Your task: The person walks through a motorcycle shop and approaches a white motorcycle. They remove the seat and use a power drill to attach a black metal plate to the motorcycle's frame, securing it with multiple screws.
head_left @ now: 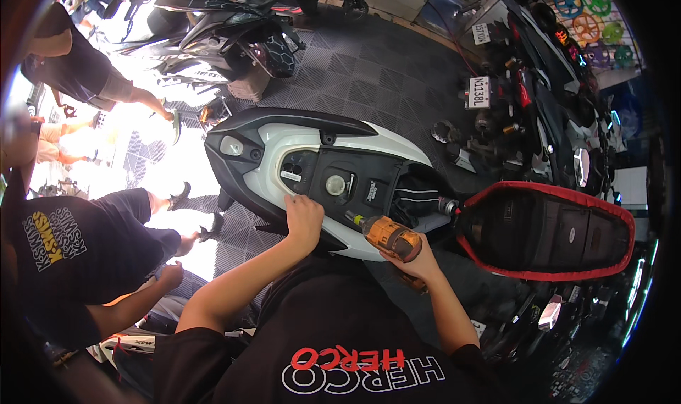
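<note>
Right hand (420,262) wraps an orange drill (391,238) aimed toward ten o'clock. Left hand (305,218) curls at the scooter's (323,170) seven-o'clock side; any pinch is hidden.

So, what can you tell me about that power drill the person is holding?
The power drill has an orange and black body, apparently plastic, with a yellow-green band near its nose. The person's right hand grips it, hiding much of the handle; part of its lower end shows below the hand. It is held over the near side of the white-and-black scooter, nose angled forward and left. Whether its tip touches anything is unclear.
</note>
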Action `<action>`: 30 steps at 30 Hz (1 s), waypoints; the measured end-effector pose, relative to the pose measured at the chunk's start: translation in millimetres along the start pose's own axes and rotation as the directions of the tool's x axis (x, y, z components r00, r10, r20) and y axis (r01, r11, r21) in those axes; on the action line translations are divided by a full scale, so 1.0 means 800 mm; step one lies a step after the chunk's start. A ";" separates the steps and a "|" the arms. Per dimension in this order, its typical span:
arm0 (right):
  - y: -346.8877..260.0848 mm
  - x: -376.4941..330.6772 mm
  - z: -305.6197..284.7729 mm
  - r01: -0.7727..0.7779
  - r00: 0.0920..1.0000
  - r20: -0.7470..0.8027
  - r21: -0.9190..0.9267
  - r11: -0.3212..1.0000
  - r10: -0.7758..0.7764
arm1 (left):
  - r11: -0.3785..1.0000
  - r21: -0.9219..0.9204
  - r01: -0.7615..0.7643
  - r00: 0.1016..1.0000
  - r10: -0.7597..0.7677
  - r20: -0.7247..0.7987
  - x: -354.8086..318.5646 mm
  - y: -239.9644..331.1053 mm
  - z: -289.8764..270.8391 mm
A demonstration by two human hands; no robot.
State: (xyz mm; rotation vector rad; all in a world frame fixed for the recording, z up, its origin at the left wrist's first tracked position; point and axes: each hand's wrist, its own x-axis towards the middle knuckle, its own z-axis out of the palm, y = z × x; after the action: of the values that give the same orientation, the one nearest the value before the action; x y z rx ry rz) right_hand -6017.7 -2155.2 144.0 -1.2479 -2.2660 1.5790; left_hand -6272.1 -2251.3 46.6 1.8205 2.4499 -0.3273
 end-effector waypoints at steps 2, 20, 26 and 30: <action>0.005 -0.014 -0.003 -0.037 0.999 -0.022 0.013 0.999 0.037 | 0.999 0.052 0.006 0.999 -0.008 0.044 0.002 0.007 -0.007; 0.064 -0.086 -0.018 -0.045 0.983 -0.170 0.112 0.993 0.064 | 0.975 -0.220 0.034 0.986 0.002 0.165 0.006 -0.008 -0.047; 0.073 -0.107 -0.028 -0.086 0.966 -0.224 0.202 0.976 0.131 | 0.860 -0.450 -0.241 0.957 0.288 0.038 0.054 -0.014 -0.091; 0.079 -0.124 -0.028 -0.121 0.944 -0.273 0.242 0.963 0.187 | 0.787 -0.484 -0.383 0.872 0.481 0.093 0.126 0.000 -0.047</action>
State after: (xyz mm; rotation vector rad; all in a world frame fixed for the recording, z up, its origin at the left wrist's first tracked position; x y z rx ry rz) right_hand -5906.3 -2197.7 135.9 -1.5128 -1.7975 1.5228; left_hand -6299.1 -2148.9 64.9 1.9317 1.6985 0.0805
